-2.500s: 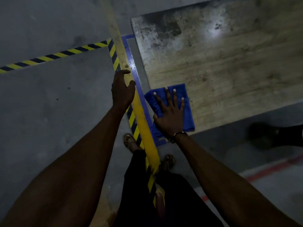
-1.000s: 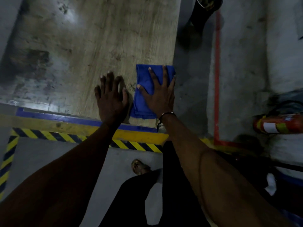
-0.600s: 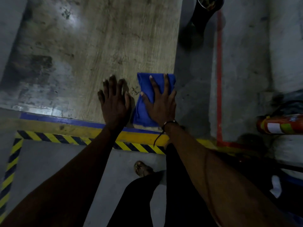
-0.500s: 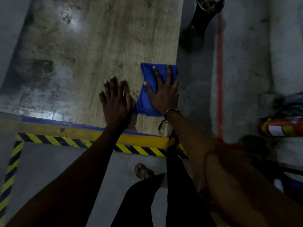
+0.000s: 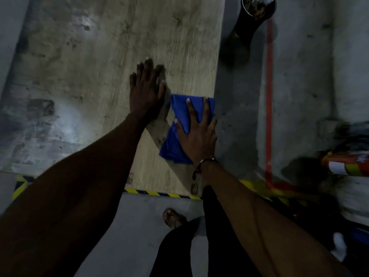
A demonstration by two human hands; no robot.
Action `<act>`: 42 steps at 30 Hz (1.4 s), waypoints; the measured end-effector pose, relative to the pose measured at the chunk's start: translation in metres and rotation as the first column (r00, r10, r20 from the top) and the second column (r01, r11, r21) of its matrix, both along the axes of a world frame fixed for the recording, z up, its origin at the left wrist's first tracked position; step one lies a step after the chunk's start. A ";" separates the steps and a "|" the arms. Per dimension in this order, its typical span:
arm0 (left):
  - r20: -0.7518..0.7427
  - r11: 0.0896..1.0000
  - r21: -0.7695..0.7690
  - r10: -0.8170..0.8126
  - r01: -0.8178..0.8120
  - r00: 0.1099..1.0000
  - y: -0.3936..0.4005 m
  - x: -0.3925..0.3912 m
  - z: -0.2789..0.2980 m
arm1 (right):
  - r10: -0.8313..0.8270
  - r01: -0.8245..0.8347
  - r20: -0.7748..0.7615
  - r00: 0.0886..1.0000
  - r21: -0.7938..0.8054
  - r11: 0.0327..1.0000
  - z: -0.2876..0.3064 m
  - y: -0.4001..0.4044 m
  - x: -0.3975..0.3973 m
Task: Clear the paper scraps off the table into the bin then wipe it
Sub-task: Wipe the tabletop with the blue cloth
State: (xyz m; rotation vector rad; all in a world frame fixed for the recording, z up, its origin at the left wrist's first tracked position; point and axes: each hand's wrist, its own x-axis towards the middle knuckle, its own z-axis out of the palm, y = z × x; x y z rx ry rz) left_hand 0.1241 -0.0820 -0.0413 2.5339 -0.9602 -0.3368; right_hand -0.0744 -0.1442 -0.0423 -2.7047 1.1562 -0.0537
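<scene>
The blue cloth [image 5: 180, 124] lies folded at the worktop's [image 5: 99, 56] right edge, pressed flat under the right hand [image 5: 197, 134], fingers spread. The left hand [image 5: 146, 92] rests flat just beside it, bracing. Wiping well probably means even pressure and overlapping strokes without slipping off the edge.

The right hand [image 5: 197, 136] presses flat, fingers spread, on a blue cloth [image 5: 179, 132] at the right edge of the worn wooden table [image 5: 99, 66]. The left hand [image 5: 146, 92] lies flat just beside it; a dark bin [image 5: 253, 15], perhaps holding scraps, stands beyond the table
</scene>
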 end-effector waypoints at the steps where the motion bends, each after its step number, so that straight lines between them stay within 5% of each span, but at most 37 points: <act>1: -0.002 1.000 0.003 -0.010 0.010 1.000 -0.008 0.010 0.000 | 0.001 -0.001 0.000 1.000 0.006 1.000 0.000 -0.010 0.010; 6: 0.030 0.999 -0.021 0.045 -0.044 0.999 -0.040 0.030 0.003 | 0.002 0.001 -0.037 0.999 0.076 0.997 0.010 -0.048 0.047; 19: 0.128 0.991 -0.070 0.119 -0.111 0.985 -0.045 0.032 -0.008 | -0.047 0.028 0.154 0.987 0.122 0.992 -0.013 -0.166 0.159; 26: 0.100 0.993 -0.062 0.111 -0.105 0.989 -0.043 0.030 -0.002 | 0.003 -0.004 -0.032 0.999 -0.008 1.000 0.002 -0.096 0.091; 32: 0.096 0.994 -0.021 0.108 -0.107 0.990 -0.044 0.031 0.000 | -0.041 0.042 0.026 0.999 -0.037 0.998 -0.001 -0.012 0.012; 42: 0.155 0.991 -0.045 0.135 -0.130 0.979 -0.045 0.030 -0.005 | -0.034 0.031 0.041 0.999 0.070 0.997 -0.005 -0.088 0.084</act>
